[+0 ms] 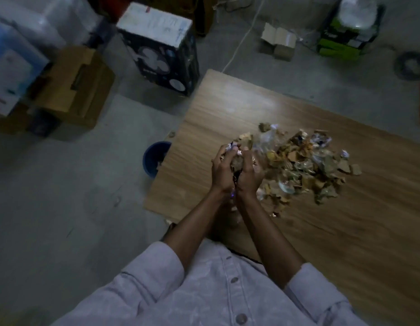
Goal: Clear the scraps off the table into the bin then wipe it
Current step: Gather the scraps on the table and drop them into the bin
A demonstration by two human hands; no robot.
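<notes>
1. Wooden tabletop (pixel 228 109), dim room: left hand (pixel 222 171) and right hand (pixel 250 175) together grip scraps (pixel 235 152); the pile (pixel 305 165) lies at their 3 o'clock.
2. Bin (pixel 152 158) stands at 9 o'clock on the floor (pixel 86 196); loose bits could slip out and miss it.

Storeroom or back room, judging by contents. Bare grey concrete floor (pixel 63 196). Packaged goods set straight on the floor along the far side: brown cardboard boxes (pixel 75 88), white and blue carton (pixel 11 67) at far left, tall dark box (pixel 162 55) printed with a fan picture, green box (pixel 340 41) with clear plastic bag (pixel 357 10) on top. Small opened cardboard box (pixel 278 42) lying loose nearby. White cable (pixel 242 41) trailing across the floor. Plain wood-grain table (pixel 228 109) in the middle, blue bin (pixel 153 158) on the floor at its edge. Dim lighting.
</notes>
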